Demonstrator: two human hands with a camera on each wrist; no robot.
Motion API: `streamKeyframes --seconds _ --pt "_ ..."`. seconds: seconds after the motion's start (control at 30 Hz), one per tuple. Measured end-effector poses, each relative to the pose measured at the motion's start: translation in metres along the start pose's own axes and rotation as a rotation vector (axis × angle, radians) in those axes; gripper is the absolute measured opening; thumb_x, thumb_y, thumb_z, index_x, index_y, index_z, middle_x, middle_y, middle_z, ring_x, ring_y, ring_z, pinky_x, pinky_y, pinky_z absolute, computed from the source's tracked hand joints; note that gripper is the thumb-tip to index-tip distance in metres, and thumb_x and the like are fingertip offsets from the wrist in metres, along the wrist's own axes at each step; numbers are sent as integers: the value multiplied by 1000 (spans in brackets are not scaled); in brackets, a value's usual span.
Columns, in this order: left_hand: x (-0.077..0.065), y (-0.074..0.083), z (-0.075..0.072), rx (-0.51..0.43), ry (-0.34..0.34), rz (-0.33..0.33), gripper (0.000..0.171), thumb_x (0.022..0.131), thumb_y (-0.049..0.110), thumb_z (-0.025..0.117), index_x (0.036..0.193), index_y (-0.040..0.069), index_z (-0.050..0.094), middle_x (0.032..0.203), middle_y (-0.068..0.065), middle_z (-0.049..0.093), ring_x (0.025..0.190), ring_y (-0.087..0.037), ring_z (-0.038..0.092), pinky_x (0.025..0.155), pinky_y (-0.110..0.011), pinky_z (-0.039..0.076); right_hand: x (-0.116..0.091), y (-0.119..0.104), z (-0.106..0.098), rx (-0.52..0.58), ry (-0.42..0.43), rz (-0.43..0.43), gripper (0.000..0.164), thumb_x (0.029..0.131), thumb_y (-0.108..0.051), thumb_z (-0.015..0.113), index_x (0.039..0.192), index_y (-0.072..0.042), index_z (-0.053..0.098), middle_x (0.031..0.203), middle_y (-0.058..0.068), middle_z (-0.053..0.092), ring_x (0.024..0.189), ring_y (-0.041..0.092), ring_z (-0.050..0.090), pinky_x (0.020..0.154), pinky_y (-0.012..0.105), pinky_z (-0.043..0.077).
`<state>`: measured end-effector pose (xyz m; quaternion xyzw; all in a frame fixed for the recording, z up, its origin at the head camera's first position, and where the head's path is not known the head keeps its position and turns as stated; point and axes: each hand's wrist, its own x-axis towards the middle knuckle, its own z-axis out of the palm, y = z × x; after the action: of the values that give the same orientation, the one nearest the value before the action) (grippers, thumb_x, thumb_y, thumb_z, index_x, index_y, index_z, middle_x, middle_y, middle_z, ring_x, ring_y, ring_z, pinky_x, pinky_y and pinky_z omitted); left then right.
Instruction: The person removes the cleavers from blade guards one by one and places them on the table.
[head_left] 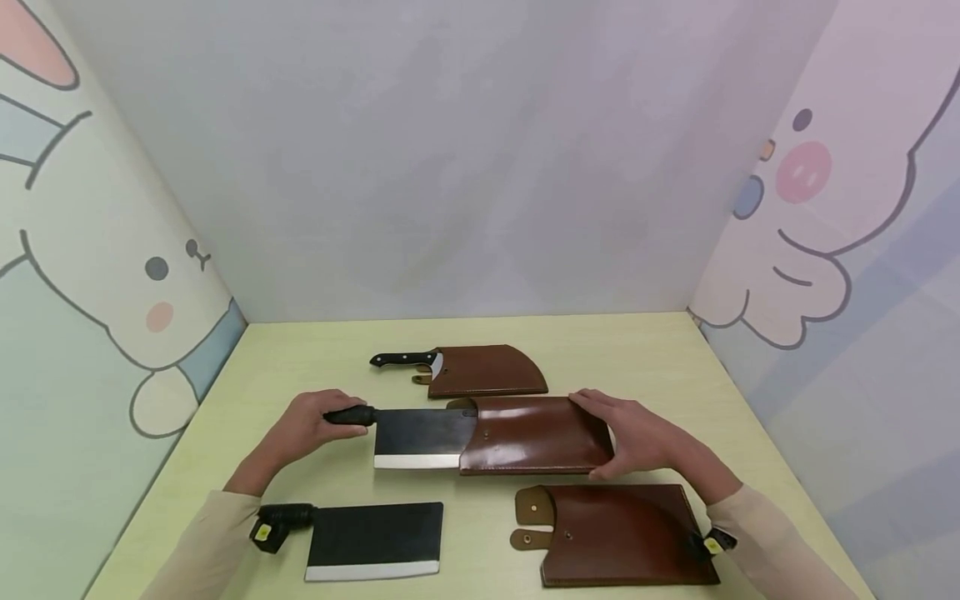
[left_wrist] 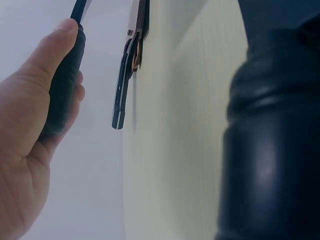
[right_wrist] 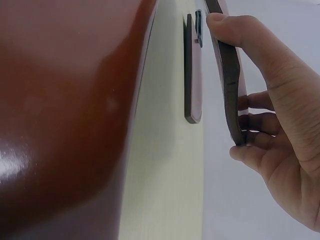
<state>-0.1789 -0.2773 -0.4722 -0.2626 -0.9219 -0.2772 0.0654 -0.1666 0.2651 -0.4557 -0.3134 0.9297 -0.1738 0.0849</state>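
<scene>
My left hand (head_left: 309, 423) grips the black handle (left_wrist: 64, 87) of a cleaver (head_left: 422, 435), its fingers wrapped round it in the left wrist view. The dark blade, with a bright edge towards me, enters the open end of a glossy brown leather sheath (head_left: 540, 433); the blade's front part is hidden inside. At the sheath's closed right end, my right hand (head_left: 637, 435) holds it, thumb on the near side and fingers on the far side. The right wrist view shows the sheath's dark edge (right_wrist: 230, 75) between thumb and fingers, raised above the table.
A second cleaver (head_left: 378, 537) lies at front left on the pale yellow table (head_left: 300, 350). Another brown sheath (head_left: 622, 533) with strap tabs lies at front right, under my right wrist. Behind, a riveted black-handled knife (head_left: 405, 358) sits in a curved brown sheath (head_left: 487, 371).
</scene>
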Motion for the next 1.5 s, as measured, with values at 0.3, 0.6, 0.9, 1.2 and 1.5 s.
streamKeyframes --seconds 0.3,0.6,0.9,1.2,1.5 --pt "-3 -3 -4 37 -13 -26 41 84 40 84 116 15 78 101 6 72 80 -6 58 67 -26 47 -3 3 -3 2 6 -6 115 69 -54 91 160 -11 34 160 19 37 135 38 51 95 53 51" --pt "-10 -9 -10 43 -14 -41 40 85 41 83 115 15 78 100 7 72 79 -6 57 66 -26 47 -11 11 -5 -3 3 21 114 69 -53 91 159 -10 35 159 20 37 132 36 54 91 50 53" --pt "-19 -17 -16 68 -15 -67 40 85 40 83 115 14 78 99 5 72 78 -6 56 66 -26 46 -24 25 -5 -22 27 71 115 68 -54 92 158 -10 36 159 21 38 132 39 53 91 51 54" --pt "-32 -28 -20 65 -24 -88 38 85 40 83 113 15 78 98 7 71 75 -4 53 64 -25 44 -38 36 -6 -25 37 94 115 67 -51 93 158 -8 37 159 22 38 135 41 51 92 52 53" --pt "-41 -36 -21 48 1 -53 32 85 36 84 110 17 78 97 9 70 74 0 54 63 -25 44 -49 46 -4 -22 59 94 112 68 -53 92 157 -9 39 157 23 40 134 44 51 91 55 51"
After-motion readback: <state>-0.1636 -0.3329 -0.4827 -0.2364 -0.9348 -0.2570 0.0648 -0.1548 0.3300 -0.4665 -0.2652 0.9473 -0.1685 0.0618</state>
